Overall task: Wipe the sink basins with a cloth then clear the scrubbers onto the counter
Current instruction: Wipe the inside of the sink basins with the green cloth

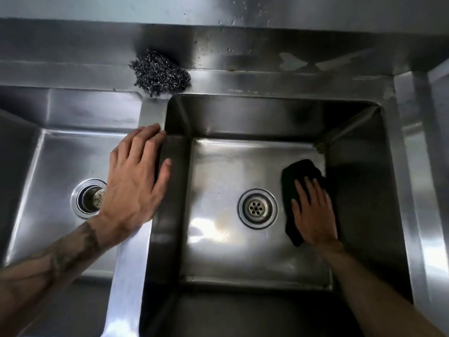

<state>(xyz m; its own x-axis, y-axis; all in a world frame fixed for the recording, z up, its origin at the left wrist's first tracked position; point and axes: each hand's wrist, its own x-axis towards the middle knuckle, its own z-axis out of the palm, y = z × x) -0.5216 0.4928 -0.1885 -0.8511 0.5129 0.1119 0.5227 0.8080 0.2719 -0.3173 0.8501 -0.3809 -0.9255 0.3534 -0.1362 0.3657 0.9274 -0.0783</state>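
Note:
A double stainless steel sink fills the view. In the right basin [218, 251], my right hand [314, 210] presses flat on a black cloth [301, 173] on the basin floor, just right of the drain [257, 208]. My left hand [136, 181] rests palm down, fingers spread, on the divider [131, 276] between the two basins and holds nothing. A steel wool scrubber [160, 72] lies on the back ledge above the divider. The left basin [48, 190] has its own drain [86, 198], partly hidden by my left hand.
A steel backsplash [243, 40] with water spots rises behind the sink. A steel counter rim [418, 190] runs along the right side of the right basin.

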